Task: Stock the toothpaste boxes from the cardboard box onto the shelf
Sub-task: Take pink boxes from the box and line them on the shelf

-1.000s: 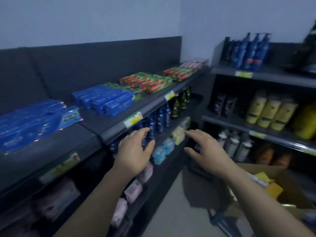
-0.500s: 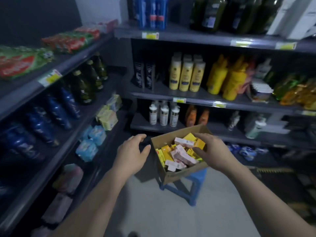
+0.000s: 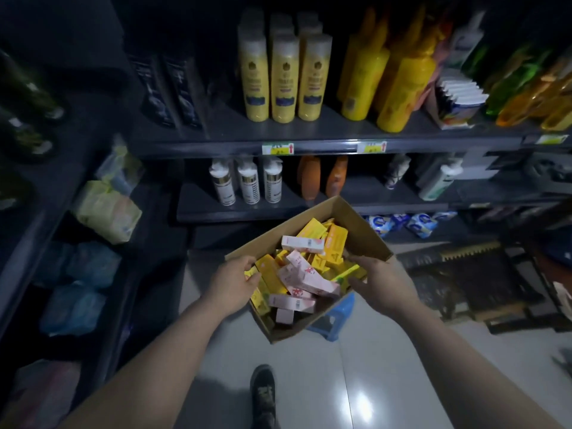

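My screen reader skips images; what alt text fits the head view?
The left hand and right hand reach into an open cardboard box of yellow and pink toothpaste boxes on a blue stool. Dark shelves of bottles stand behind.

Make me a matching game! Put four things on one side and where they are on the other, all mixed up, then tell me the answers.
Things:
1 cardboard box
2 shoe
3 pale yellow bottles
4 orange bottles

Places:
A on the floor
B on the upper shelf
C on the blue stool
D on the lower shelf

Pairs: 1-C, 2-A, 3-B, 4-D.
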